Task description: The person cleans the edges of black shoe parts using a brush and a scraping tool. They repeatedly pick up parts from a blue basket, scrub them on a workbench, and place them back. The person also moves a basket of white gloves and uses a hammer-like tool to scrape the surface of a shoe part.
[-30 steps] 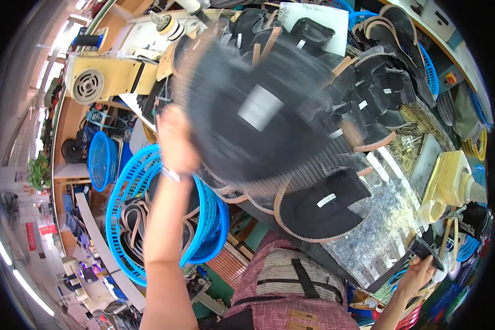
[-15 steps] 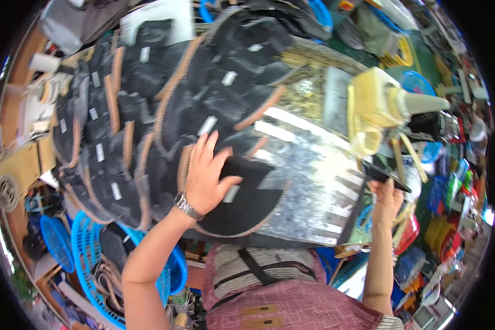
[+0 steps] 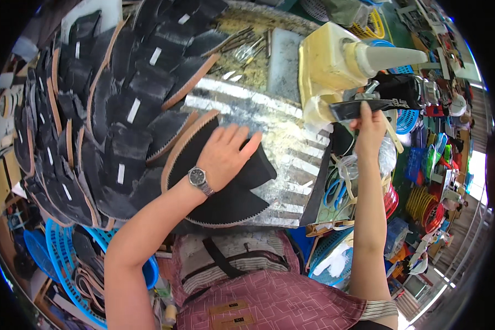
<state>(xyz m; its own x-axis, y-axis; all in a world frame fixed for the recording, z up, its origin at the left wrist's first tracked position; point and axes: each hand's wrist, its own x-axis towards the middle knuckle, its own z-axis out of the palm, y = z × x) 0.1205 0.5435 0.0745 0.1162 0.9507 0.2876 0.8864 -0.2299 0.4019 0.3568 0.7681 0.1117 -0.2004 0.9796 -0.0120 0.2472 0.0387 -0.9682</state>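
Two bare hands of yours at work over a worn worktable [image 3: 278, 137]. Your left hand [image 3: 228, 157] lies palm down, its thumb spread wide of the fingers, pressing on rather than gripping a black notched piece with a toothed tan border [image 3: 228, 203]. This piece rests on the table directly beneath that palm, extending below it toward your apron [image 3: 291, 291]; its notch lies to the right of your hand. A metal-banded wristwatch [image 3: 197, 177] circles the same wrist. Your right hand [image 3: 372, 129], well apart to the right, is narrowed in a pinch on a flat black blade [image 3: 349, 109]. The blade points left from your fingers to the small cup [image 3: 316, 111] of a cream-yellow dispenser [image 3: 327, 55]; whether it touches the rim cannot be told. The dispenser's body stands beyond your pinch, its grey conical nozzle [image 3: 393, 58] directed right. Left of your flat hand, overlapping black pieces [image 3: 115, 148] carry white tabs. Beyond your left fingertips lies a pale grey slab [image 3: 284, 60]; below and left of that hand, a blue lattice basket [image 3: 59, 264] holds banded strips.
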